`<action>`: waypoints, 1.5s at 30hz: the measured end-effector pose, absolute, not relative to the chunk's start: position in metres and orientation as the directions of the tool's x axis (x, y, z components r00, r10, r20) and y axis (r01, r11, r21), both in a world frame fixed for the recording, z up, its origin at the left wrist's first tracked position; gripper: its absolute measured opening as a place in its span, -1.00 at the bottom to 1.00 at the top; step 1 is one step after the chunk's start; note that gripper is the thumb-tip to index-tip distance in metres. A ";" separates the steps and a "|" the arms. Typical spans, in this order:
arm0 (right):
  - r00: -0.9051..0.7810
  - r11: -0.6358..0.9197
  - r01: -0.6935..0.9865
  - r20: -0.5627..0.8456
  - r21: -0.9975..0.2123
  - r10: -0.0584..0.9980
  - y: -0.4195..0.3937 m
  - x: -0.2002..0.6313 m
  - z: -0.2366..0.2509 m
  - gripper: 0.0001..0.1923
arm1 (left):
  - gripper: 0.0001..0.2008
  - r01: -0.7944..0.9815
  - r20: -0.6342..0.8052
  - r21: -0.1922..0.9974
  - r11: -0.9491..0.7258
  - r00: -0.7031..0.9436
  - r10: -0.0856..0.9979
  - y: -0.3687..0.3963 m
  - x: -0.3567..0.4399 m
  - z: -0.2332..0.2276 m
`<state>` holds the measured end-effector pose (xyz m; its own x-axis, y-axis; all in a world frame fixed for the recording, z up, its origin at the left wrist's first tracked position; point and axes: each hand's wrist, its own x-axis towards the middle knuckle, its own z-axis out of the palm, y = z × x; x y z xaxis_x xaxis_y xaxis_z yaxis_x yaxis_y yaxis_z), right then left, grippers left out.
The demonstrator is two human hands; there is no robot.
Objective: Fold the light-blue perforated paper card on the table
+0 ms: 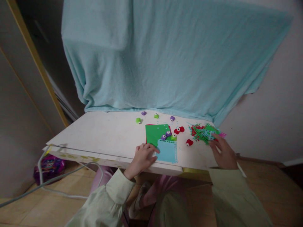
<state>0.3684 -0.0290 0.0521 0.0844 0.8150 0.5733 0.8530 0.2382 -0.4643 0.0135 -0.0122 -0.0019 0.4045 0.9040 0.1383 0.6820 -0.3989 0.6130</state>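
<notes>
I have my left hand [142, 156] lying flat, fingers spread, on the left edge of the light-blue paper square [167, 151] at the tabletop's [106, 135] near rim. At about three o'clock my right hand [222, 151] touches the pile of punched paper scraps [203, 132]; I cannot tell whether its fingers pinch any. The sheet looks thin, light and floppy, so I'd lift it by a corner.

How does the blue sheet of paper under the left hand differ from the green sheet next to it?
The blue sheet is smaller and lies at the table's near edge; the green sheet is larger and farther back. The left hand touches the blue one's edge, while small punches rest on the green one's corner. Both lie flat.
</notes>
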 end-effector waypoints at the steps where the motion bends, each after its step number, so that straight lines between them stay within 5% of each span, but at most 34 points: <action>1: 0.038 0.253 0.852 0.537 -0.459 0.843 -0.026 0.367 0.048 -0.51 | -0.73 0.682 0.137 0.614 -0.399 0.405 0.904 -0.012 0.014 -0.002; 4: -0.036 0.267 0.847 0.451 -0.461 0.892 -0.029 0.346 0.036 -0.49 | -0.75 0.685 0.126 0.613 -0.393 0.406 0.905 -0.012 0.014 -0.002; 10: -0.372 0.445 0.706 0.247 -0.551 0.895 -0.050 0.282 0.020 -0.83 | -0.77 0.688 0.142 0.606 -0.399 0.400 0.905 -0.013 0.013 -0.001; 16: -0.423 0.463 0.705 0.206 -0.538 0.882 -0.047 0.262 0.011 -0.99 | -0.77 0.686 0.143 0.608 -0.401 0.402 0.904 -0.012 0.013 0.000; 32: -0.538 0.557 0.779 0.148 -0.288 0.830 -0.043 0.253 0.005 -0.90 | -0.73 0.702 0.161 0.590 -0.398 0.381 0.910 -0.019 0.021 0.007; 38: -0.520 0.544 0.793 0.160 -0.275 0.839 -0.046 0.252 0.005 -0.89 | -0.53 0.443 0.325 0.559 -0.701 0.660 0.677 -0.031 0.051 0.013; 45: -0.548 0.570 0.780 0.160 -0.256 0.821 -0.048 0.251 0.005 -0.86 | -0.47 0.466 0.287 0.550 -0.694 0.675 0.680 -0.029 0.054 -0.001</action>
